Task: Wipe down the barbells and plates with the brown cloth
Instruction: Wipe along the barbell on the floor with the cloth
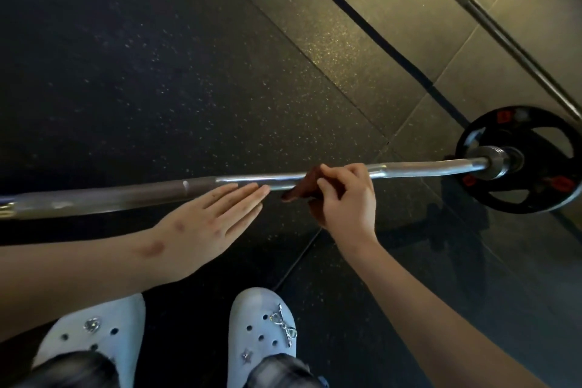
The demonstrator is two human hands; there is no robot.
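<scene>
Wiping mid-bar: right hand (343, 201) pinches crumpled brown cloth (299, 189) on long chrome barbell (425, 167), left hand (208, 220) flat and empty; black round plate (516, 206) probably still pending.

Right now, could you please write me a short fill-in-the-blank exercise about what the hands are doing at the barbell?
1. The right hand pinches a cloth against the barbell; the cloth's colour is ____.
2. The left hand holds nothing, and its fingers are ____ rather than curled.
3. The black weight plate sits on the barbell's end at the person's ____ side.

Missing words: brown; straight; right
</scene>
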